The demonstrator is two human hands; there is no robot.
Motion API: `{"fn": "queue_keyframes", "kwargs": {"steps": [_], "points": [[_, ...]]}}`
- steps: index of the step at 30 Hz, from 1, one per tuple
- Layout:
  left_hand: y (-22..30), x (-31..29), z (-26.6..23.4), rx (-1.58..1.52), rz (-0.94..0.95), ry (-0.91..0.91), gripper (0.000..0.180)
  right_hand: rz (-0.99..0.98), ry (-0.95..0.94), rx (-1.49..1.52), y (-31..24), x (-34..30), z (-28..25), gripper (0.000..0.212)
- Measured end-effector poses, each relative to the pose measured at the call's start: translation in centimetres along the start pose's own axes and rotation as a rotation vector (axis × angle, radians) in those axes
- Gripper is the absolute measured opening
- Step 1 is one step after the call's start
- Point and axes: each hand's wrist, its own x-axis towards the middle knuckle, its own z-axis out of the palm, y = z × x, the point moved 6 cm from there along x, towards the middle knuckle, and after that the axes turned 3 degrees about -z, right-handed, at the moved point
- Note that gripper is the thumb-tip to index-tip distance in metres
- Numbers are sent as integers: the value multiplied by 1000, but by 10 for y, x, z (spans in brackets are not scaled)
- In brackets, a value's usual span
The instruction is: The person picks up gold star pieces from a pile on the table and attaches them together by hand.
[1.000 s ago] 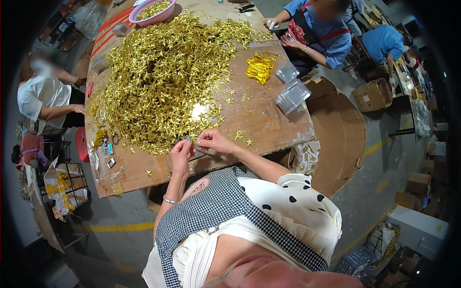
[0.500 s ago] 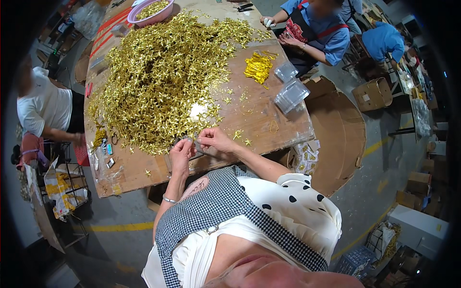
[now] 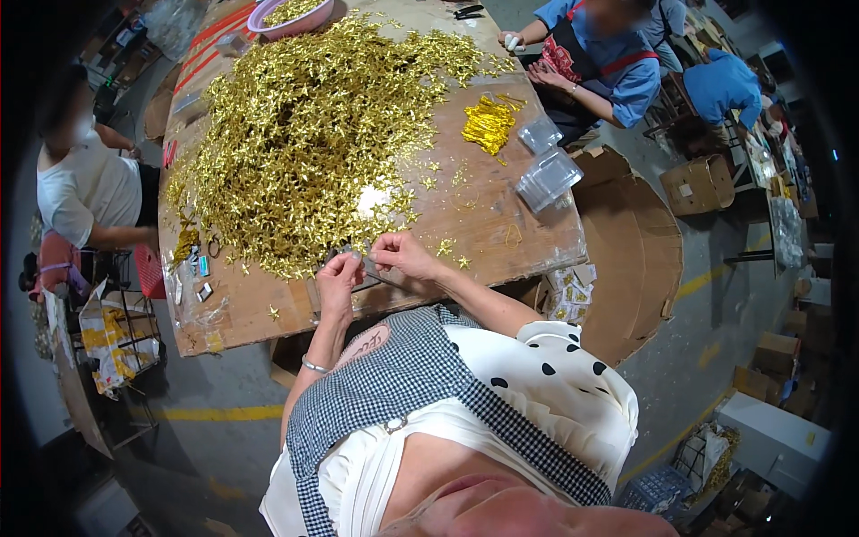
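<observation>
A large heap of small gold star ornaments (image 3: 295,143) covers much of the wooden table (image 3: 483,206). At the heap's near edge, just over the table's front, my two hands are close together with fingertips almost meeting. My left hand (image 3: 338,279) is pinched, thumb against forefinger. My right hand (image 3: 400,254) is pinched as well, its fingertips turned toward the left ones. Whatever lies between the fingers is too small to make out. A few loose gold stars (image 3: 463,262) lie to the right of my right hand, and one lone star (image 3: 274,311) sits to the left.
A bundle of gold loops (image 3: 488,123) and clear plastic boxes (image 3: 548,177) lie on the right. A pink basin (image 3: 291,20) stands at the far edge. Beside the table is a big open cardboard box (image 3: 626,242). Co-workers stand left (image 3: 89,188) and far right (image 3: 608,63).
My hands stay pinched, with the fingertips slightly farther apart. The view has shifted a little. The person on the left has changed posture.
</observation>
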Motion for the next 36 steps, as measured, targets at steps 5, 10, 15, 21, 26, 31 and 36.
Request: {"fn": "queue_keyframes", "kwargs": {"steps": [5,10,15,21,26,31,36], "points": [[8,-7,-1,-41,-13,15,18,112,-4,-26,13,4,-6,10],[-4,-12,-39,16,-13,66,15,118,76,-88,19,42,-30,14],[-25,-37,-88,-44,-51,199,20,-18,125,-557,46,105,-86,20],[-72,-73,-129,-228,-169,376,24,-69,423,-833,0,183,-119,30],[-100,-93,-141,-299,-216,484,26,-26,496,-1085,-29,232,-71,39],[-99,-97,-135,-332,-241,497,27,-147,514,-877,-4,247,-85,30],[-95,-90,-133,-325,-245,482,25,-55,352,-157,-3,188,-74,15]]}}
